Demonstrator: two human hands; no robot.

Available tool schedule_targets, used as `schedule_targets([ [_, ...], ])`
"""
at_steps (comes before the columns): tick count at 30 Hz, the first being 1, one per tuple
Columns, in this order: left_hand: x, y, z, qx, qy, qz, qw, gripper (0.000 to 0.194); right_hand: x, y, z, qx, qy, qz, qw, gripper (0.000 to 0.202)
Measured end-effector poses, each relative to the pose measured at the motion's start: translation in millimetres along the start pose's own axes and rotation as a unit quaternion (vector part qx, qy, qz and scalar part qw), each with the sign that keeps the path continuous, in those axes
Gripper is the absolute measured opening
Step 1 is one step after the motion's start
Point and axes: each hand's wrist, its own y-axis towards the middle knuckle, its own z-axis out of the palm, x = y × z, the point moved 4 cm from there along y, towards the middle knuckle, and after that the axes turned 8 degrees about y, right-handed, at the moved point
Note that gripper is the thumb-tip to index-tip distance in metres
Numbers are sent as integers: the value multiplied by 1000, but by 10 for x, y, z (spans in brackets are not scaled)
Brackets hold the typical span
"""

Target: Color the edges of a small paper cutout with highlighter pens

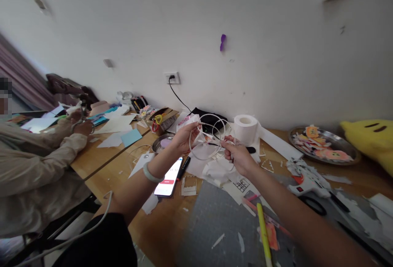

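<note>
A white cable (201,159) hangs in several loose loops above the worktable, stretched between my two hands. My left hand (186,137) is closed on the left side of the loops, with the thumb and fingers pinched together. On the right, my right hand (239,156) grips the cable with curled fingers; its ends cannot be made out clearly. Below my left wrist lies a phone (168,179) with a lit screen. Crumpled white tissue (215,173) sits under the loops, and a roll of white paper (246,130) stands just behind my right hand.
A grey cutting mat (202,222) with paper scraps and a yellow marker (263,234) covers the front. At right are a glue gun (310,183), a metal tray (354,158) of cutouts and a yellow plush (371,136). Another person (37,164) holding scissors sits at left.
</note>
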Motion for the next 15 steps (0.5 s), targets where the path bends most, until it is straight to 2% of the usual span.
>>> schedule_targets([
  [5,8,-78,95,-17,50,69,996,14,-10,-3,-8,-4,-2,16,1000,38],
  [9,89,-246,319,9,137,139,981,17,3,4,19,1,-3,55,998,33],
  [12,144,-378,497,59,228,193,953,18,36,7,63,24,5,79,997,35],
  [15,173,-478,623,102,322,252,907,13,76,7,77,37,10,76,996,33],
])
